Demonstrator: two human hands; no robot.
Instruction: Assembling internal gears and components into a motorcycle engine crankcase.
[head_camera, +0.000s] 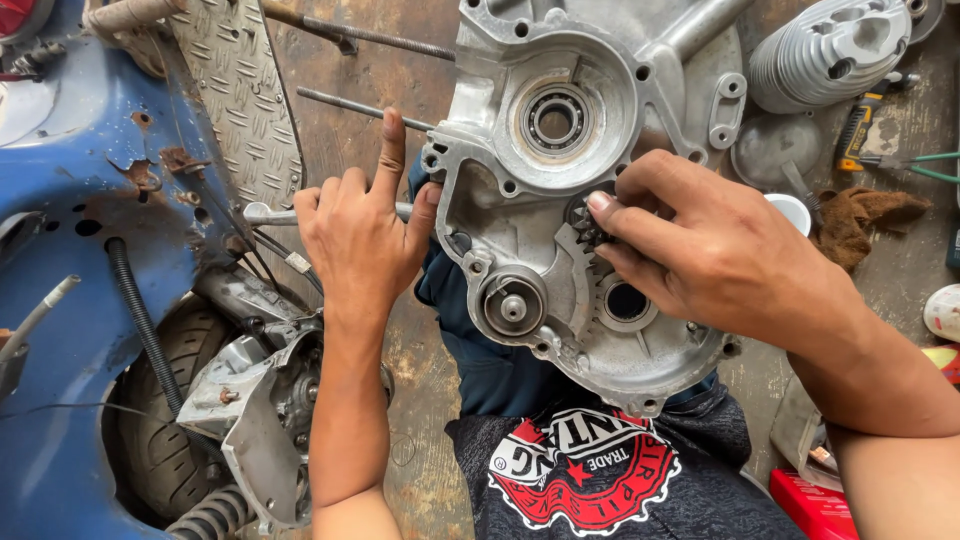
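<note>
engine case (560, 200) on the lap, centre | right hand (720, 250) pinching gear (585, 225) at case middle | left hand (360, 235) gripping wrench (268, 214) at case's left edge, forefinger straight | blue scooter (90, 200) far left

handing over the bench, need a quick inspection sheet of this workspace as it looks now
surface: worn wooden floor, stained, two metal rods lying on it.
job's things: aluminium engine case on the person's lap; bearing seated near its top; dark toothed gear at its middle.
clutter: finned cylinder, pliers, brown rag, red box.
grippers: left hand closed on a wrench at the case's edge, forefinger raised; right hand with fingertips on the gear.
cables: black ribbed hose and thin wires by the scooter.
surroundings: rusty blue scooter body, tyre, chequer-plate footboard.
</note>
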